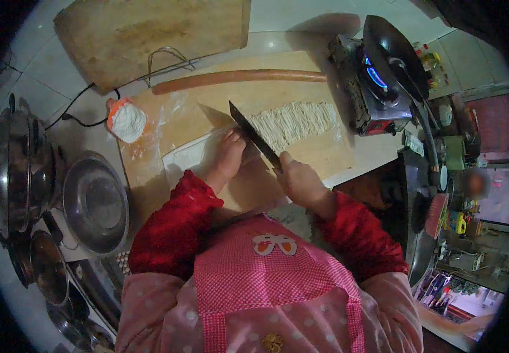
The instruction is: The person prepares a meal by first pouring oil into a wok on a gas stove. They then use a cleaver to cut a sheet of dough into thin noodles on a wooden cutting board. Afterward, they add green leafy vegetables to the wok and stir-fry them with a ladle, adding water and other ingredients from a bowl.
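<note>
My right hand (pixel 303 178) grips the handle of a broad kitchen knife (pixel 254 134), its dark blade slanting up to the left. On the folded dough sheet (pixel 192 152) rests my left hand (pixel 229 154), fingers curled close to the blade and holding the dough down. Just right of the blade, cut noodles (pixel 294 121) lie in a row of thin strands. All of this is on a floured wooden board (pixel 179 117). The blade's lower edge is hidden, so its contact with the dough cannot be seen.
A long rolling pin (pixel 236 78) lies along the board's far edge. An orange container of flour (pixel 128 121) sits at its left corner. Right of the board, a gas stove (pixel 378 110) burns blue beneath a tilted wok (pixel 391 53). A metal basin (pixel 96 205) stands left.
</note>
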A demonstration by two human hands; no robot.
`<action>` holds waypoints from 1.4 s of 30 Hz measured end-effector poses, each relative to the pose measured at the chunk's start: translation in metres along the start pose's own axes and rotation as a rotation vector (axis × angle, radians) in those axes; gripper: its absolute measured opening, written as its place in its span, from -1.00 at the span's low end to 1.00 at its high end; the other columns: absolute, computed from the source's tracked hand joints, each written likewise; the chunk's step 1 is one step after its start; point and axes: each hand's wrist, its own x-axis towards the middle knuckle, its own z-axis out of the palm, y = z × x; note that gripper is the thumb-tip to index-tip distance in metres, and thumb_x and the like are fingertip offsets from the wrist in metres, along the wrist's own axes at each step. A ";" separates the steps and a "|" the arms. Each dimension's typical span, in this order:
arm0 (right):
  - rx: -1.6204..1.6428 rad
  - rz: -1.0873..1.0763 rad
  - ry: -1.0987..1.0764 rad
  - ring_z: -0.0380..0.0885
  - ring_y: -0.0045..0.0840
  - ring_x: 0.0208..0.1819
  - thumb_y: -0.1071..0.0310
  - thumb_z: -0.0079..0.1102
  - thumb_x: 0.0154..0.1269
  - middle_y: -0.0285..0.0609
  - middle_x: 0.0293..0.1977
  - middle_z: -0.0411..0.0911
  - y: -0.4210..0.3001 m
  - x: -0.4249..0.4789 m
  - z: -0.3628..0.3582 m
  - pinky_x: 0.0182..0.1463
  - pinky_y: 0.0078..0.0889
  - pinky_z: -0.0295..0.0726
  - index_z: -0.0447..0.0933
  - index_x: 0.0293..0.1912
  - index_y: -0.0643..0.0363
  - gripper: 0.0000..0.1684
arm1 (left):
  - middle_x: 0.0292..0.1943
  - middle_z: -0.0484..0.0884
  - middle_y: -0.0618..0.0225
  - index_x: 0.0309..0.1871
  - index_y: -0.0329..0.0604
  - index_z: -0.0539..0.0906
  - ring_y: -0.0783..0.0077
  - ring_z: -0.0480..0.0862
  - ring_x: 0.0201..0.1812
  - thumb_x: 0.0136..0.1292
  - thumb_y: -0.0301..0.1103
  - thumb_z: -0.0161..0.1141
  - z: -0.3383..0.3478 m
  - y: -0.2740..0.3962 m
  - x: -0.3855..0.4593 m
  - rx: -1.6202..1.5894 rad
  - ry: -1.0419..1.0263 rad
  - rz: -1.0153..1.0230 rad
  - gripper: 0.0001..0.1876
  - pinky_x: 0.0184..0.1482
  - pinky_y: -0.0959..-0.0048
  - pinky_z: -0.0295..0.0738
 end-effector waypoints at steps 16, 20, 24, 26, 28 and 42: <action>-0.123 -0.135 0.089 0.49 0.16 -0.43 0.30 0.02 0.22 0.27 -0.50 0.49 -0.004 0.013 0.019 -0.39 0.14 0.45 0.20 -0.21 0.28 -0.71 | -0.16 0.56 0.09 -0.32 -0.29 0.60 0.02 0.46 0.02 -0.01 -0.57 0.01 -0.004 -0.008 -0.004 0.059 -0.015 0.081 -0.81 0.16 0.20 0.33; -0.003 -0.100 0.161 0.49 0.14 -0.44 0.28 0.03 0.21 0.22 -0.53 0.50 0.015 0.015 0.025 -0.40 0.13 0.45 0.21 -0.20 0.29 -0.69 | -0.23 0.54 0.11 -0.37 -0.30 0.58 0.02 0.47 -0.02 -0.01 -0.56 0.03 -0.005 -0.008 -0.006 0.005 0.071 0.115 -0.86 0.09 0.20 0.37; 0.018 -0.084 0.055 0.50 0.14 -0.42 0.28 0.00 0.22 0.25 -0.49 0.50 0.002 -0.007 0.003 -0.36 0.13 0.45 0.24 -0.21 0.25 -0.74 | -0.29 0.53 0.12 -0.42 -0.30 0.56 0.02 0.47 -0.05 -0.01 -0.54 0.06 -0.012 -0.004 0.003 0.037 0.083 0.128 -0.91 0.03 0.18 0.40; -0.014 -0.102 0.086 0.50 0.14 -0.42 0.27 0.00 0.23 0.23 -0.49 0.50 0.005 -0.003 0.015 -0.36 0.12 0.46 0.24 -0.21 0.23 -0.75 | -0.28 0.53 0.12 -0.42 -0.29 0.56 0.02 0.47 -0.04 -0.01 -0.55 0.05 -0.005 -0.008 -0.002 0.005 0.038 0.070 -0.91 0.02 0.18 0.41; -0.067 -0.129 0.126 0.49 0.13 -0.41 0.29 -0.01 0.22 0.21 -0.49 0.49 0.002 0.006 0.030 -0.36 0.11 0.45 0.24 -0.21 0.24 -0.75 | -0.27 0.54 0.11 -0.42 -0.29 0.56 0.02 0.47 -0.04 -0.02 -0.55 0.05 -0.001 -0.013 -0.007 0.042 0.023 0.080 -0.91 0.01 0.19 0.42; -0.078 -0.100 0.121 0.48 0.17 -0.38 0.32 -0.03 0.24 0.27 -0.46 0.49 -0.008 0.012 0.035 -0.33 0.15 0.43 0.21 -0.21 0.26 -0.76 | -0.11 0.55 0.07 -0.21 -0.30 0.59 0.01 0.46 0.06 0.04 -0.55 -0.01 -0.002 -0.015 -0.010 0.130 0.002 0.125 -0.76 0.15 0.23 0.35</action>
